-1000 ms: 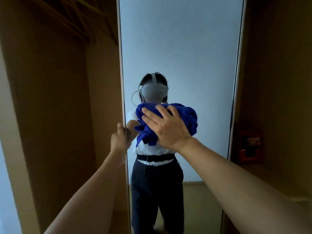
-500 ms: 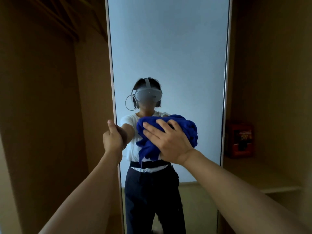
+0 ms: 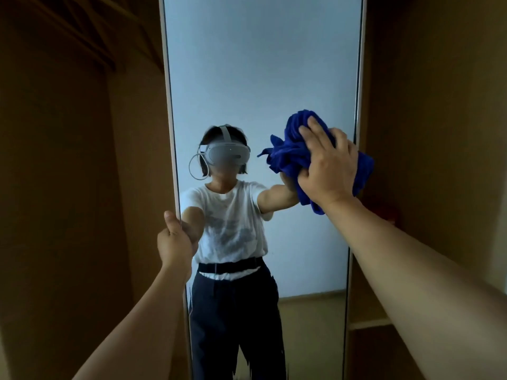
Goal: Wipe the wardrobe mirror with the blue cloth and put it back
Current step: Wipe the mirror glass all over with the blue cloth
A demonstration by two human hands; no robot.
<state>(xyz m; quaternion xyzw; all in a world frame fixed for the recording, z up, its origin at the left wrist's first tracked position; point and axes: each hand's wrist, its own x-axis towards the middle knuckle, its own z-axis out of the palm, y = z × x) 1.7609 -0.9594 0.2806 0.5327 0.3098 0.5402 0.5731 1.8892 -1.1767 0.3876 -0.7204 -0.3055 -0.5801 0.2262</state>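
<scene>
We see a tall wardrobe mirror with a thin pale frame [image 3: 260,78] standing up the middle of the frame, between dark brown wooden wardrobe walls [image 3: 68,187].

Our right hand [image 3: 327,165] is at the right of the frame, a little above the middle. It presses a bunched-up bright blue cloth [image 3: 290,149] against the glass, close to the mirror's right edge. The fingers [image 3: 315,133] lie spread over the cloth and curl a bit around it, so they hold it. Blue folds stick out to the left of the hand, above it and below it.

Our left hand [image 3: 175,239] is at the lower left of the middle. Its fingers are wrapped around the mirror's left edge, with the thumb pointing up along the frame.

In the glass we see a person in a white shirt and dark trousers with a grey headset on. A pale wooden shelf [image 3: 370,322] shows at the lower right, beside the mirror.
</scene>
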